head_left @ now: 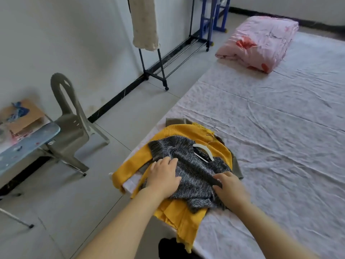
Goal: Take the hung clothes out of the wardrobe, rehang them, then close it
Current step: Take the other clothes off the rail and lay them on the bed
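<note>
Grey sweater point(196, 171) atop yellow top point(184, 130), bed point(280, 131) edge at 7 o'clock: left hand point(164, 176) presses it, grip slack; right hand point(230, 187) grip pinches a fold.

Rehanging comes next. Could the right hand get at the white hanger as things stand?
Probably yes: the white hanger lies bare at the neck of the grey sweater, just beyond the right hand.

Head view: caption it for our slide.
Left hand presses and right hand pinches a grey sweater atop a yellow sweater on the bed.
</note>
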